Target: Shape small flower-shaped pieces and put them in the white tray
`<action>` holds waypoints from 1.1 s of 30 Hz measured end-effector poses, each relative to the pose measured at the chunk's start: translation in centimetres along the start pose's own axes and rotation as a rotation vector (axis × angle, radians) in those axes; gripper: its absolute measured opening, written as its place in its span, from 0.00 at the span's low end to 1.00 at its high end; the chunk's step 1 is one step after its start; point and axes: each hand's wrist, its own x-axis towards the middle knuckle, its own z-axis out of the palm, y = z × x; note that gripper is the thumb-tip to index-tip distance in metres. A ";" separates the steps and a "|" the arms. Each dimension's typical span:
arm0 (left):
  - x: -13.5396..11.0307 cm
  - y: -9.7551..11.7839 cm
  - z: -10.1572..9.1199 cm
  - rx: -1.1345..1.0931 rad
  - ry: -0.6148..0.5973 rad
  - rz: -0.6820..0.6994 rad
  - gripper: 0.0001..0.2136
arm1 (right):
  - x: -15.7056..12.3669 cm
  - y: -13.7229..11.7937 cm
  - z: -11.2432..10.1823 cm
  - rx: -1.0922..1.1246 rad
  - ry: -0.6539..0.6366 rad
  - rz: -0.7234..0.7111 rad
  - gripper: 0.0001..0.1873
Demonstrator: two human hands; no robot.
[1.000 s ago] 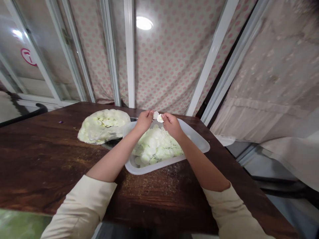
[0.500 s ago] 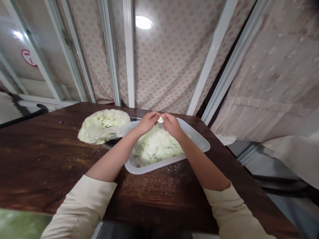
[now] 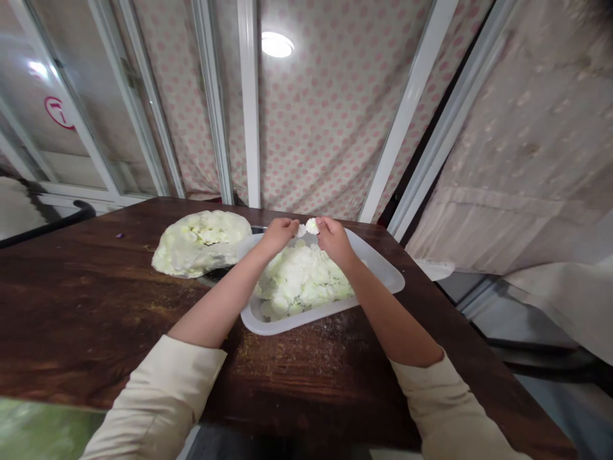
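A white plastic tray (image 3: 383,271) sits on the dark wooden table (image 3: 96,300), heaped with pale green-white cauliflower pieces (image 3: 301,278). Over the tray's far side, my left hand (image 3: 278,233) and my right hand (image 3: 332,237) are both closed in a pinch on a small white cauliflower floret (image 3: 309,227), which shows between the fingertips. To the left lies a clear plastic bag (image 3: 201,241) holding more cauliflower.
The table's right edge (image 3: 479,358) drops to a grey floor. Behind the table hang a pink-dotted curtain (image 3: 325,115) and white frame posts (image 3: 249,102). A dark curved bar (image 3: 52,220) is at the far left.
My hands closed together over the floret half a second ago, then parted slightly, so the floret shows between the fingertips again. The view shifted a little.
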 end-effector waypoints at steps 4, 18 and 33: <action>-0.4 0.2 0.5 0.009 -0.114 -0.012 0.17 | 0.0 0.0 0.0 -0.068 0.073 -0.016 0.19; -1.0 1.8 0.0 0.025 -0.084 0.256 0.16 | -0.6 -0.7 0.4 -0.114 -0.093 -0.112 0.19; -0.4 0.7 0.2 -0.015 -0.066 0.036 0.18 | 0.0 0.0 0.0 -0.202 0.048 -0.083 0.19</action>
